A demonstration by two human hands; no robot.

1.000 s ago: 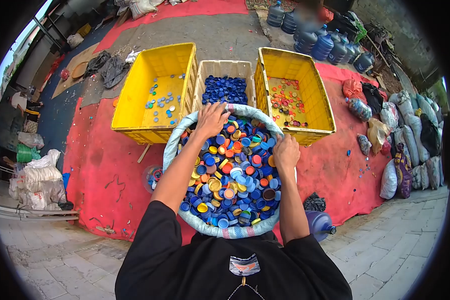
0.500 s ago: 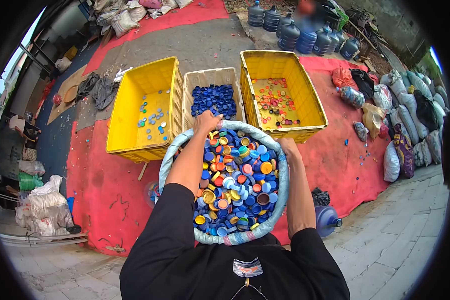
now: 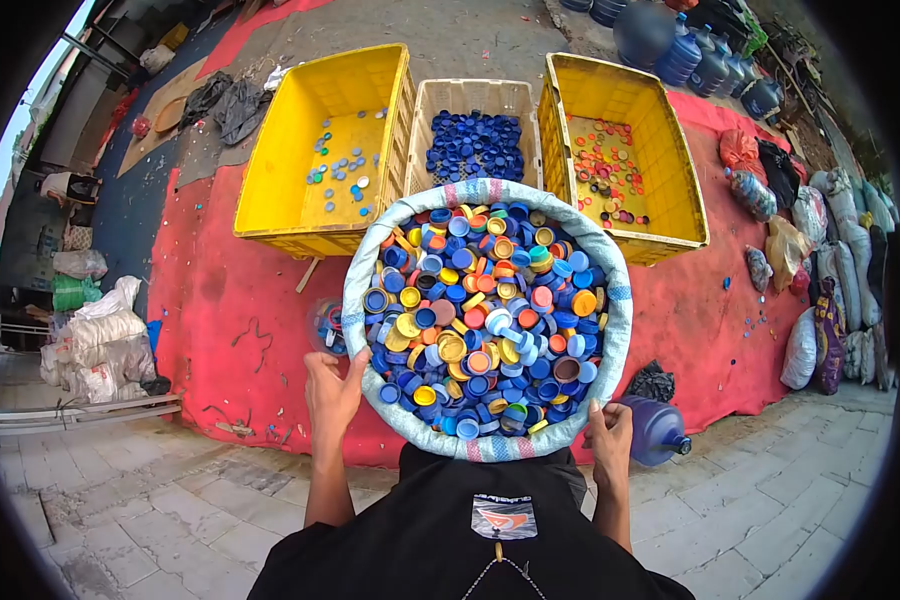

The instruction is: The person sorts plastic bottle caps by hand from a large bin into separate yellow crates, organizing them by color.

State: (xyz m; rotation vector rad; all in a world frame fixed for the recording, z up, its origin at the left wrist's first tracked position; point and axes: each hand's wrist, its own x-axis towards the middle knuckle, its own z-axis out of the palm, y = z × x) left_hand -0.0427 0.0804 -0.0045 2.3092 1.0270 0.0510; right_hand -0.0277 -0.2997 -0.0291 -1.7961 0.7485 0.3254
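A round woven sack (image 3: 618, 290) with a thick rolled rim stands before me, filled with bottle caps (image 3: 490, 320), mostly blue mixed with yellow, orange and red. My left hand (image 3: 334, 394) is at its lower left edge, fingers apart and the thumb close to the rim; whether it touches cannot be told. At the lower right edge, my right hand (image 3: 608, 436) has its thumb on the rim and its fingers curled, pinching the sack. Beyond the sack, a pale crate (image 3: 428, 110) holds dark blue caps (image 3: 475, 147).
A yellow crate (image 3: 270, 190) with a few grey, green and blue caps stands left; another yellow crate (image 3: 685, 190) with red and orange caps stands right. A large water bottle (image 3: 656, 430) lies near my right hand. Filled sacks (image 3: 800, 350) line the right side of the red mat (image 3: 220, 330).
My left hand has come back from the pale crate's front edge to the sack's left side. My right hand has slid from the upper right rim to the lower right. The view has shifted.
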